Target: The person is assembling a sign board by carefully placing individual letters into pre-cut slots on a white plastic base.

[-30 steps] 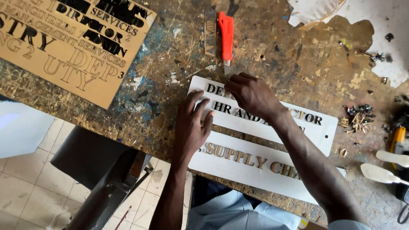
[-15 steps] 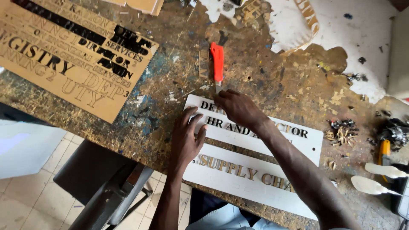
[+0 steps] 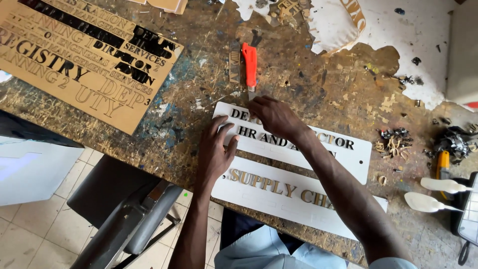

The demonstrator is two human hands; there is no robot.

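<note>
Left hand (image 3: 215, 149) lies flat, fingers spread, pinning the near-left end of the upper white sign plate (image 3: 298, 137) mid-bench; right hand (image 3: 276, 117) curls fingertips onto its dark letters; I'd keep that plate pinned, pressing each letter squarely.

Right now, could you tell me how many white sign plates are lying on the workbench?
2. The upper plate, with dark letters, lies under both the left hand and right hand. The lower plate, with gold letters, sits along the bench's near edge, partly hidden by the right arm.

bright even daylight | soft shadows | sharp | edges perhaps slightly warped
</note>
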